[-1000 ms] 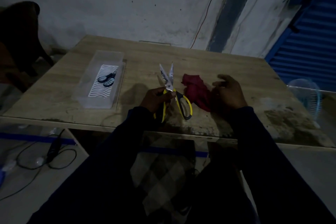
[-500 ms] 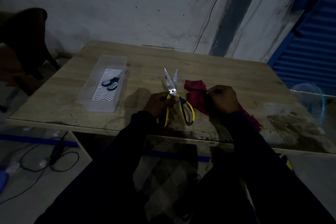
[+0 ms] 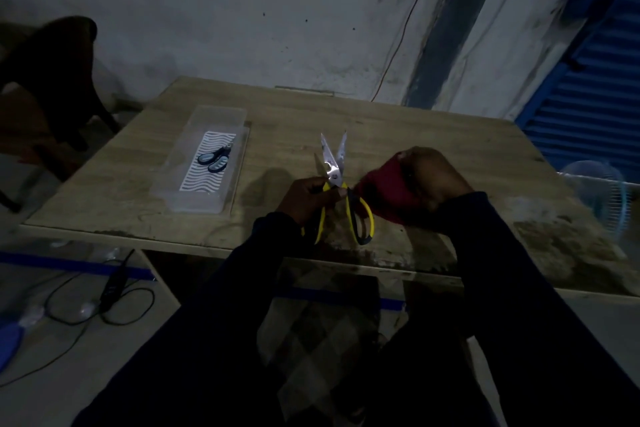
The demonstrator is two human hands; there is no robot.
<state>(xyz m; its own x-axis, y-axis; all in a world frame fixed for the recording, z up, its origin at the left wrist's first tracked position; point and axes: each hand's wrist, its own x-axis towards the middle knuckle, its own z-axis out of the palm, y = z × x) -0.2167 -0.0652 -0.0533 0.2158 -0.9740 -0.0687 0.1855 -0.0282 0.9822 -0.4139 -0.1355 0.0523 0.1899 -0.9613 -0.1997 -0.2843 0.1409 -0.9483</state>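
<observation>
Yellow-and-black scissors (image 3: 334, 170) point away from me with their blades slightly apart, above the near part of the wooden table (image 3: 415, 135). My left hand (image 3: 306, 199) grips the left handle close to the pivot. A dark red cloth (image 3: 384, 187) is bunched just right of the scissors, and my right hand (image 3: 433, 177) holds it from above with fingers curled round its top. The cloth's lower edge lies near the right handle loop.
A clear plastic tray (image 3: 173, 191) at the table's left holds a small blue-and-black pair of scissors (image 3: 214, 158) on a wavy-patterned liner. A dark chair (image 3: 52, 80) stands far left. A cable (image 3: 114, 288) lies on the floor. A pale fan (image 3: 609, 198) is at the right.
My right hand has gathered the red cloth and lifted it off the table toward the scissors. My left hand has kept its hold on the scissors.
</observation>
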